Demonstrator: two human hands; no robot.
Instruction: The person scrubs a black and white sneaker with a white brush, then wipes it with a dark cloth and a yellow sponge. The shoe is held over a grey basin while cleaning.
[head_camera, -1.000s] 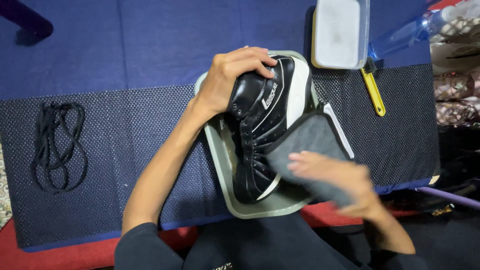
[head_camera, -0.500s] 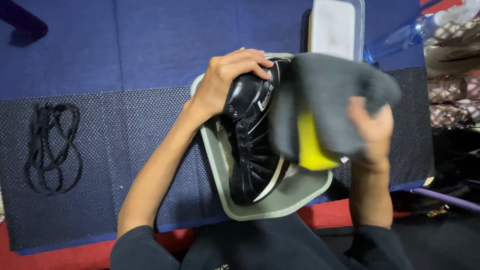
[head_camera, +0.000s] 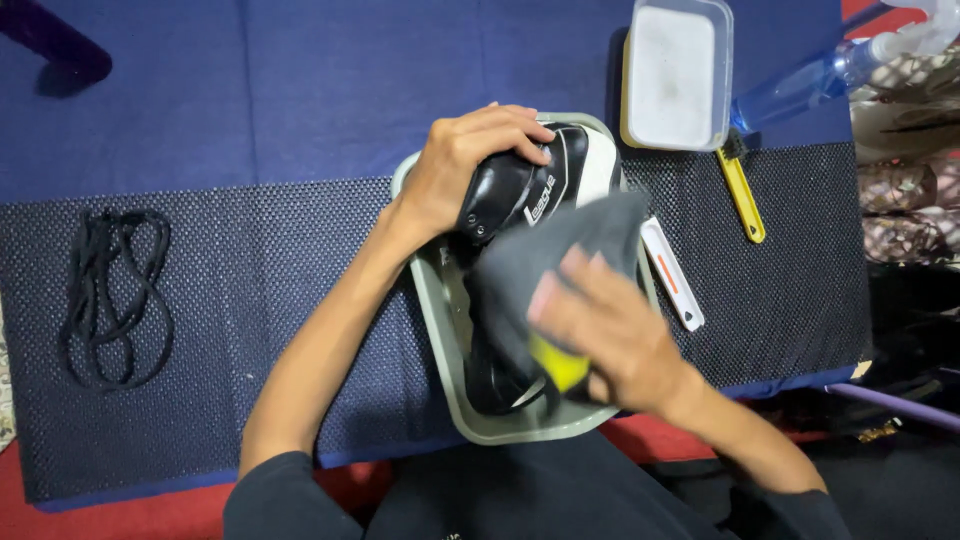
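1. Head view, progress: the black and white shoe (head_camera: 520, 200) lies on its side in the grey tray (head_camera: 430, 290). Its laces (head_camera: 110, 295) are already out and lie well to the left of the tray, on the dark mat (head_camera: 250, 300). The wiping looks to be under way, not finished; the grey cloth (head_camera: 540, 270) covers the middle of the shoe, so I cannot tell how clean that part is.
2. Head view, left hand (head_camera: 465, 165): fingers curled narrowly over the top end of the shoe, gripping it steady at the far end of the tray.
3. Head view, right hand (head_camera: 610, 335): fingers spread fairly wide and flat, pressing the cloth onto the shoe; a yellow patch (head_camera: 558, 365) shows under the palm.
4. Right of the tray: a white brush (head_camera: 672, 272), a yellow brush (head_camera: 742, 190), a white box (head_camera: 676, 75), a blue spray bottle (head_camera: 820, 75).
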